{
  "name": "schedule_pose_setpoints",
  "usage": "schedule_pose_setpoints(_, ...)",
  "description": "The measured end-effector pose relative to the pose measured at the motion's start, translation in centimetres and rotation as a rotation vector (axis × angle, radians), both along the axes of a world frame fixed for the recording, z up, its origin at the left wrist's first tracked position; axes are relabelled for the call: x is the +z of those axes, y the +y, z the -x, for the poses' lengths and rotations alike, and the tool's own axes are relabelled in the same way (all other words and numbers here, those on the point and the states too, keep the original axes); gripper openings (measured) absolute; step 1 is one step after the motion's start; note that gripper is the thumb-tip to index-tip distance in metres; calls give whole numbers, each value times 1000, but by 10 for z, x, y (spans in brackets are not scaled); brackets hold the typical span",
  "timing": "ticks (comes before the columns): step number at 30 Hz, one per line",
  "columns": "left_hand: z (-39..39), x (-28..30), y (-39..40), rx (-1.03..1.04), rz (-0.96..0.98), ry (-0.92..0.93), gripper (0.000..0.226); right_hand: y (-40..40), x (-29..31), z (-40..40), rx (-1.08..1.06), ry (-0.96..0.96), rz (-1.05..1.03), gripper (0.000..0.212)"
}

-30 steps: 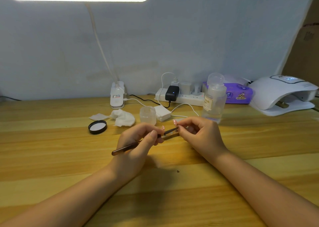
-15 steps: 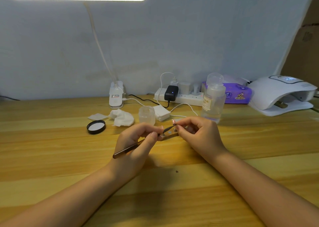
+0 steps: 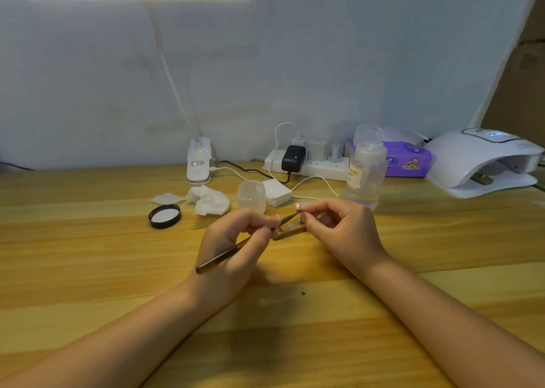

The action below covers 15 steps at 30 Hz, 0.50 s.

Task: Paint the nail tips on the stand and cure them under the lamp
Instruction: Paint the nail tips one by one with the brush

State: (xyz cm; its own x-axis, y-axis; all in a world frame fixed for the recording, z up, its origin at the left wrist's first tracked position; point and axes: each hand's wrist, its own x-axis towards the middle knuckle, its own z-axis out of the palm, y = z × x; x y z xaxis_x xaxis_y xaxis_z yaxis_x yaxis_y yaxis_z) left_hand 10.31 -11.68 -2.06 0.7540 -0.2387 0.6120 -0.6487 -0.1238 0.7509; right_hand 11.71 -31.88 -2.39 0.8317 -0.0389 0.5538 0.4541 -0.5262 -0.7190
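Left hand [image 3: 233, 240] grips brown-handled brush [image 3: 224, 256], fingers curled round shaft, bristle end angled up-right toward nail tip [image 3: 298, 206]. Right hand [image 3: 339, 228] pinches that tip between thumb and forefinger, just above wooden stand [image 3: 290, 231]. Stand lies low between both hands, near table [image 3: 88, 269] centre (contact with tabletop unclear); small metal pegs visible on its top. Cure lamp [image 3: 483, 160] at far right, well apart from stand. Behind hands: clear jar [image 3: 251, 195], black lid [image 3: 164, 216], crumpled wipe [image 3: 209, 200], labelled bottle [image 3: 367, 169].
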Motion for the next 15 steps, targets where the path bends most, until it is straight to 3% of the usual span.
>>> schedule_pose_setpoints(15, 2, 0, -1, -40, 38, 77, 25, 0, 1, 1, -24, -8, 2, 13)
